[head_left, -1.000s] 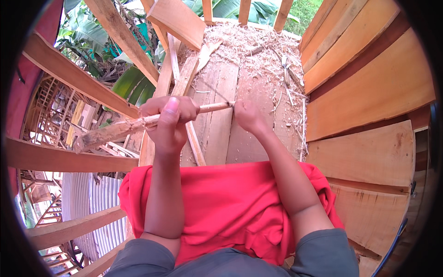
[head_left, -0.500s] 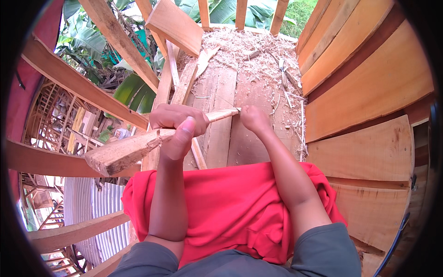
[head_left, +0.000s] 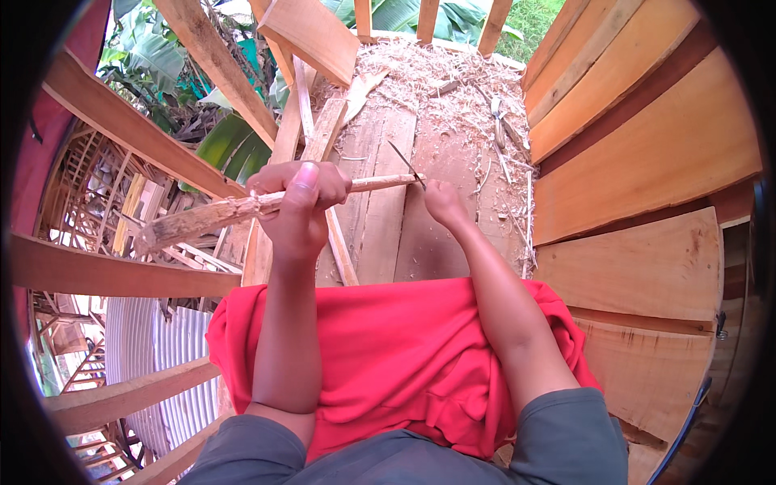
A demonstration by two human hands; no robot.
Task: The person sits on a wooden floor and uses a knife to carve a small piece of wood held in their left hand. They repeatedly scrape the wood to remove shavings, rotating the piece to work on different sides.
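**Blade met stick over the worn planks**

Closest in, a bright red cloth lay draped across the person's lap, both forearms running out over it. The left hand was wrapped around a long, rough, pale wooden stick, fingers pressed together over the top and the thumb laid up along the near side. That stick sat nearly level, its thick splintered end jutting off to the left past the planks, its thinner, cleaner end pointing right towards the other hand. The right hand was closed in a fist, fingers curled tight on a thin dark blade; the handle stayed hidden inside the grip. The blade slanted up and left, and its lower part touched the stick's thin tip. Beneath both hands ran a surface of weathered grey-brown boards. Further out, a heap of pale wood shavings and chips covered the far end of those boards. Orange-brown planks fanned up the right side, and beyond the slanted timber beams on the left showed broad green leaves.
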